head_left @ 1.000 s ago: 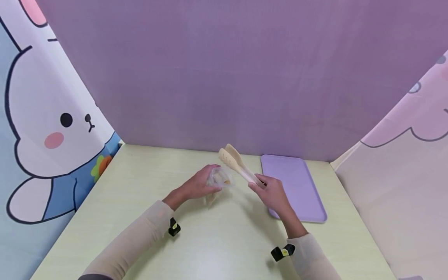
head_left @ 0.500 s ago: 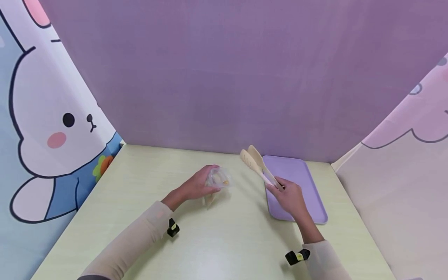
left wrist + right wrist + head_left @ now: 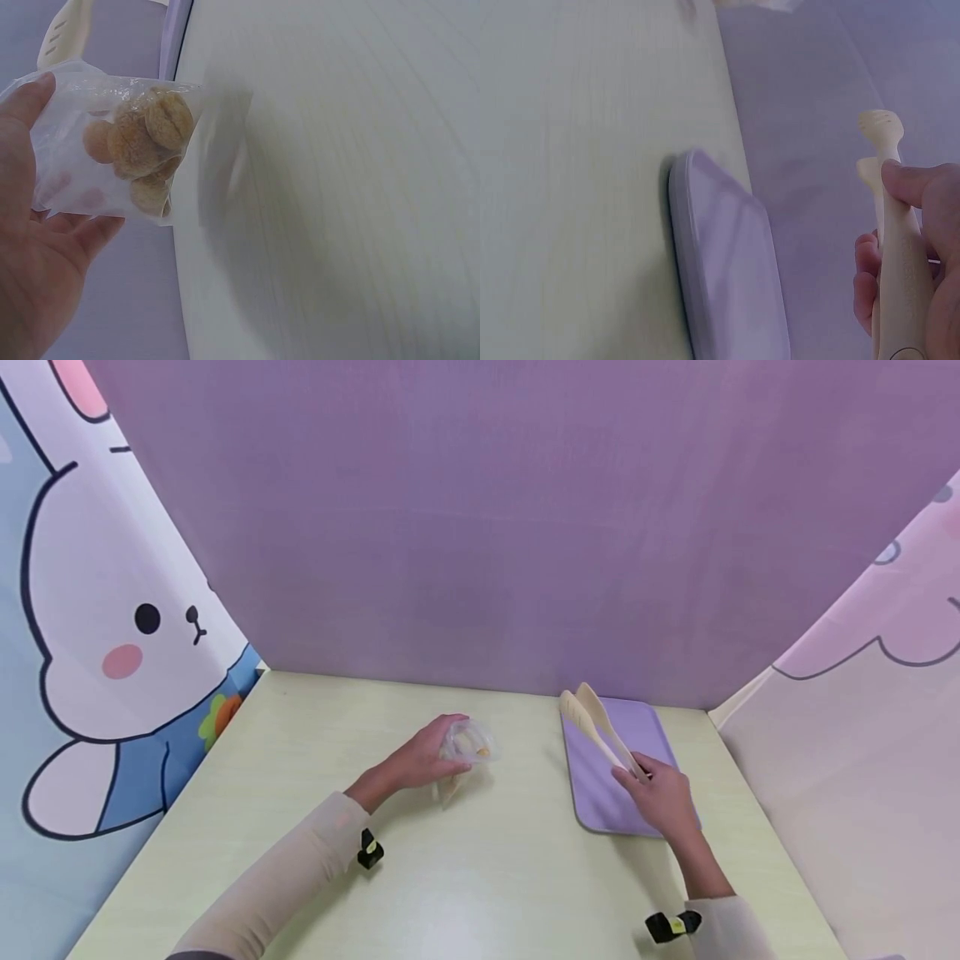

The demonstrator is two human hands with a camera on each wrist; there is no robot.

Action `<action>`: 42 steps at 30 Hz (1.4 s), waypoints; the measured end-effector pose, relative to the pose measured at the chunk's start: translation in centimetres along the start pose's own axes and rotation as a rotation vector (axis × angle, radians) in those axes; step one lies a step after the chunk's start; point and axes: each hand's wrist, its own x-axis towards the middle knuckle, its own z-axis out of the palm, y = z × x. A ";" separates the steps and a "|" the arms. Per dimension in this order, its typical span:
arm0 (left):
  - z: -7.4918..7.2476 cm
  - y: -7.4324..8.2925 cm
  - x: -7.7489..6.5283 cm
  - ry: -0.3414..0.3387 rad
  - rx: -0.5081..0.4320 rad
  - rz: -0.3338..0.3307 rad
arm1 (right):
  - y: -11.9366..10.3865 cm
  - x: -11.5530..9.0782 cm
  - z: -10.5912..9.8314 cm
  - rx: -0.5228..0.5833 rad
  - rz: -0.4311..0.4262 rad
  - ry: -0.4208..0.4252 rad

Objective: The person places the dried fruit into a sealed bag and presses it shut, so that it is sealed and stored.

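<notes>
My left hand [image 3: 427,758] holds a clear plastic bag [image 3: 467,739] just above the table, its mouth spread open and upward. In the left wrist view, several round, brown, wrinkled pieces [image 3: 139,146], like small baked puffs, lie in the bag's lower end. Cream-coloured tongs [image 3: 582,720] are in my right hand [image 3: 663,797], above a lilac tray [image 3: 592,802]. The two tong arms stand slightly apart with nothing seen between the tips. In the right wrist view, thumb and fingers wrap the tongs [image 3: 904,277], and the visible part of the tray [image 3: 735,277] is bare.
A pale wood-look table [image 3: 480,877] spreads under both hands. A purple cloth wall [image 3: 480,527] rises along its back edge. Printed cartoon curtains stand at the left [image 3: 90,577] and right [image 3: 847,752].
My right hand has carried the tongs rightward and slightly toward me, from beside the bag's mouth to above the tray. The left hand and the bag have stayed nearly still.
</notes>
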 end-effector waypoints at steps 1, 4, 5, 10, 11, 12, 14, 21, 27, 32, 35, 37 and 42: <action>0.0 0.0 0.0 0.000 0.000 0.001 | 0.2 -0.2 -0.2 -0.006 0.007 0.006; -0.1 0.0 -0.2 -0.001 0.000 0.003 | 1.0 -0.6 -0.6 -0.038 0.010 0.027; -0.1 0.0 -0.2 -0.001 -0.001 0.003 | 1.3 -0.8 -0.7 -0.046 0.010 0.033; -0.3 0.1 -0.5 -0.005 -0.003 -0.003 | 3.2 -1.8 -1.4 -0.084 0.041 0.048; -0.4 0.1 -0.5 -0.005 -0.003 -0.005 | 3.5 -2.1 -1.6 -0.085 0.057 0.043; -0.4 0.1 -0.6 -0.004 0.000 -0.005 | 3.9 -2.4 -1.7 -0.089 0.072 0.040; -0.5 0.1 -0.6 -0.004 0.004 -0.004 | 4.4 -2.9 -2.1 -0.097 0.101 0.026; -0.5 -0.1 -0.7 -0.008 0.018 0.005 | 6.6 -4.1 -3.3 -0.120 0.210 0.015; -0.5 -0.2 -0.8 -0.012 0.004 0.001 | 8.8 -5.2 -3.9 -0.137 0.281 0.029; -0.7 -0.2 -1.1 -0.015 0.013 0.005 | 10.5 -6.0 -4.4 -0.160 0.324 0.025; -0.7 -0.3 -1.2 -0.017 0.018 0.008 | 11.4 -6.2 -4.9 -0.180 0.358 0.001; -0.8 -0.3 -1.3 -0.017 0.018 0.008 | 12.0 -6.4 -5.2 -0.194 0.379 -0.010; -0.9 -0.4 -1.4 -0.016 0.015 0.001 | 13.4 -7.1 -5.8 -0.227 0.422 -0.015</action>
